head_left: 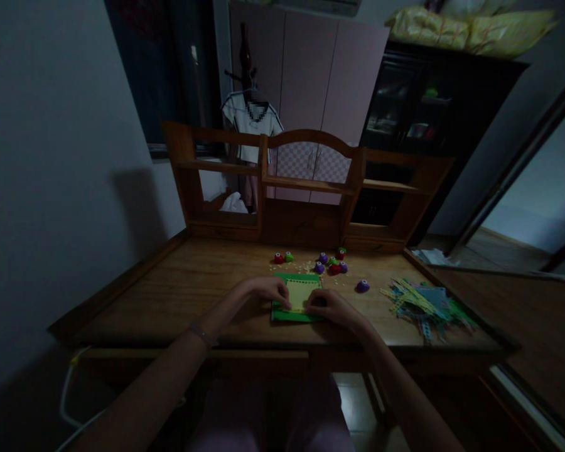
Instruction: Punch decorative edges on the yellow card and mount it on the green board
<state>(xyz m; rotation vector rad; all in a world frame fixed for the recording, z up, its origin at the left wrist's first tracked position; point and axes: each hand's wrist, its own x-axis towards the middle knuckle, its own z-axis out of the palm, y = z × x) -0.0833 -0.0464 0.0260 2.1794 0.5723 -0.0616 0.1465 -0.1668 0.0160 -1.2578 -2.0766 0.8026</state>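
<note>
A pale yellow sheet of paper (302, 292) with a row of punched holes along its far edge lies on a larger green sheet (295, 317) on the desk. My left hand (272, 290) has its fingers closed at the near left corner of the yellow paper. At the near right corner my right hand (328, 304) is also closed, its fingertips pinched on the paper's edge. A thin yellow band runs between both sets of fingertips; whether it is a separate strip is too dim to tell.
Small red, green and purple craft punches, such as a purple one (362, 286), stand beyond the sheets among scattered paper bits (304, 267). A pile of coloured cut paper strips (421, 301) lies on the right. A wooden shelf (306, 185) rises at the desk's back.
</note>
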